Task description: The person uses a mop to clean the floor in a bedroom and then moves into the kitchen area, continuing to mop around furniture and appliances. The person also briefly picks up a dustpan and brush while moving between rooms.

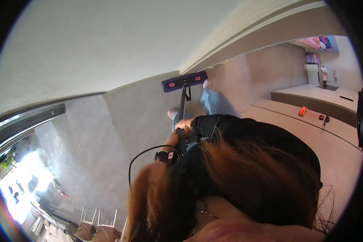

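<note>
Both my hands are closed around the dark pole of a flat mop (183, 104), near my waist. My left hand (172, 139), with a black watch on its wrist, grips the pole on its left side. Close beside it, my right hand (184, 124) comes from a black sleeve and holds the pole too. The mop's wide head (184, 81), with a purple pad and two pink discs, lies flat on the grey tiled floor. Its far edge is by the foot of the white wall, at the wall's corner. My shoes stand on either side of the pole.
A white wall (109, 45) rises ahead. Small yellowish scraps (112, 123) lie on the floor at the left. Chairs (107, 231) stand at the lower left. At the right are a long low cabinet (320, 99) and a red-and-orange toy (302, 111). A black cable (133, 161) loops beside my left arm.
</note>
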{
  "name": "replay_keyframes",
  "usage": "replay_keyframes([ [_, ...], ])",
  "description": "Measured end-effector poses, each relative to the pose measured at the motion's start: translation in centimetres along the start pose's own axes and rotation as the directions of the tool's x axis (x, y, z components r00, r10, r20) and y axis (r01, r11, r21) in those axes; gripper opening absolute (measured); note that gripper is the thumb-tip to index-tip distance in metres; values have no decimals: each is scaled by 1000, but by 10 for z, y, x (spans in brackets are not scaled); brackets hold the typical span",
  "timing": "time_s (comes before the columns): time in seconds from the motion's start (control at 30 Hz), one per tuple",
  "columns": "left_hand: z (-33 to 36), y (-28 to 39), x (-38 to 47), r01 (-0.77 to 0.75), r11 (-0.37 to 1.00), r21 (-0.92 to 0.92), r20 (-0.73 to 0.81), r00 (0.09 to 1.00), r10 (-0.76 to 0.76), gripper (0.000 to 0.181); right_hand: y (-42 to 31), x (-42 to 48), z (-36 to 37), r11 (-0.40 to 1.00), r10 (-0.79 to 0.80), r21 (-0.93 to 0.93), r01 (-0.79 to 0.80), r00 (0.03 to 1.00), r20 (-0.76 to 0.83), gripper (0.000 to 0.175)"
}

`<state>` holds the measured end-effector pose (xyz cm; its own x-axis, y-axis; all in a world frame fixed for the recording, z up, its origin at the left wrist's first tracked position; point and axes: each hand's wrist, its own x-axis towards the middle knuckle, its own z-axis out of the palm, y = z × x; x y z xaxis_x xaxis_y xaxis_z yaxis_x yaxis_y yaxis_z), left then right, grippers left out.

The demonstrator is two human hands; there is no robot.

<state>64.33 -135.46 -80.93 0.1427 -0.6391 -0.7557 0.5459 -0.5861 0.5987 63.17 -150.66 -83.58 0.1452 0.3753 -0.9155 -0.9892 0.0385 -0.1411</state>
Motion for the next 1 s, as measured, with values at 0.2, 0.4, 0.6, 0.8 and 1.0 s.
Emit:
replay_keyframes([
  [0.2,5,43,-24,114,906,-408,-39,989,-143,46,-20,-27,0,999,-3,-38,0,997,-74,23],
  [0.4,-1,54,-56,121,888,-443,-127,972,-196,41,-35,-3,27,977,39,-206,-61,993,-112,27],
  [0.6,-31,34,-79,-57,984,-168,-146,989,33,37,-31,-9,45,189,-562,-798,572,730,390,25],
  [0.8,-5,23,-40,56,904,-425,-155,979,-133,39,-28,-39,32,876,-319,-394,279,947,-40,20],
  [1.0,42,13,-18,40,727,-686,-67,991,-117,34,2,-33,4,988,120,-62,-140,959,-255,24],
])
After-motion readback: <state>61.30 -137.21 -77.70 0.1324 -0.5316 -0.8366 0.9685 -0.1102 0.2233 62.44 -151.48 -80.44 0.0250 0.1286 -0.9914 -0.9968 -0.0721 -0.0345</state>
